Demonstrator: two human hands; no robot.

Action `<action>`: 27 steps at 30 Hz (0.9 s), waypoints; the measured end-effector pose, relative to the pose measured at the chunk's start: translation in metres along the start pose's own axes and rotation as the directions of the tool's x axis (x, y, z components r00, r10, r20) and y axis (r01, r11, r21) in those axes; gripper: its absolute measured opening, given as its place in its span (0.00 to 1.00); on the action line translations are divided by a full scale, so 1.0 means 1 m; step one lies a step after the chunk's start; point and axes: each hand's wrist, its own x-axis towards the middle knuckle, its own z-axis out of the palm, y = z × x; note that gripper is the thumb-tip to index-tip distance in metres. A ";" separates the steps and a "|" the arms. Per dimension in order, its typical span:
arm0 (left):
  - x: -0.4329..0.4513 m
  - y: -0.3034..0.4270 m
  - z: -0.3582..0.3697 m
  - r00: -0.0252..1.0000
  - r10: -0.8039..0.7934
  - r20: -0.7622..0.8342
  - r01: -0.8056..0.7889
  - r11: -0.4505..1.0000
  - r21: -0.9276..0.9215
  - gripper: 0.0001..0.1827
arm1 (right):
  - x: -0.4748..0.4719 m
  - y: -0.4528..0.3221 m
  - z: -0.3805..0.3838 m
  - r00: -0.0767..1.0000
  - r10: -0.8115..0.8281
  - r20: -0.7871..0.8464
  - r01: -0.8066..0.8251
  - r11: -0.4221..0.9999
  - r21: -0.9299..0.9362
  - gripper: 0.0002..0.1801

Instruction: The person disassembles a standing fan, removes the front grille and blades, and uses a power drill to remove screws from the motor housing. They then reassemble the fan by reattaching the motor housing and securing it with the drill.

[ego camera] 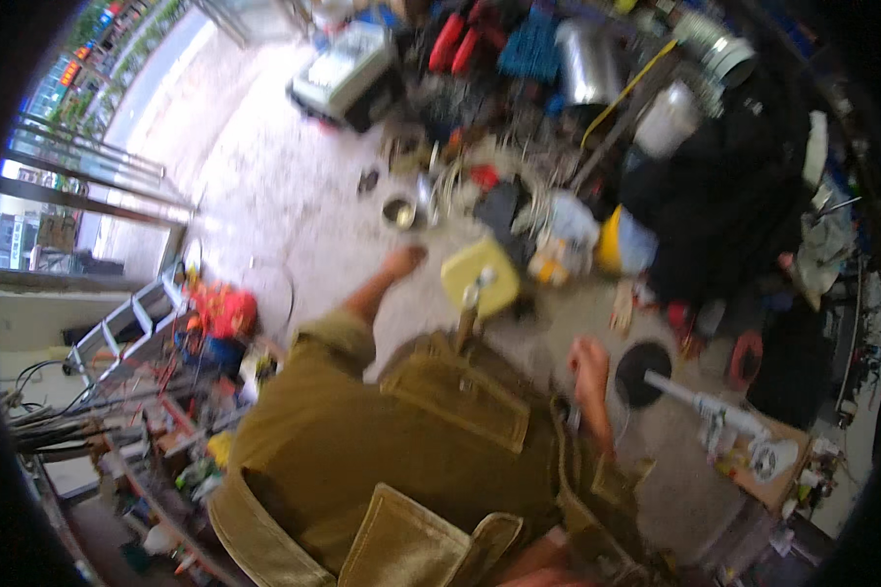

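My left hand [404,260] is stretched forward over the concrete floor, blurred; its fingers cannot be made out. Just beyond it is a round metal bowl [399,212] with something pale inside. To its right stands a pale yellow square stool [479,273], with small white and metallic items seen over its top. My right hand [591,359] hangs at my right side with the fingers curled, and no held thing is visible. Nearest to it is the dark round base [642,374] of a white pole stand [712,403]. My brown jacket [411,440] fills the lower middle.
An aluminium ladder [139,315] leans at left beside a red bag [224,310]. A white-topped box [345,70], a steel cylinder [587,62] and coiled cable [451,191] crowd the far floor. A black cloth-like heap [719,198] and a cardboard box [789,458] are at right.
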 end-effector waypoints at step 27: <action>0.198 0.102 -0.331 0.853 0.045 -0.521 0.040 0.988 0.150 0.12 | 0.078 0.018 0.038 0.985 0.034 -0.168 -0.049 0.995 -0.085 0.05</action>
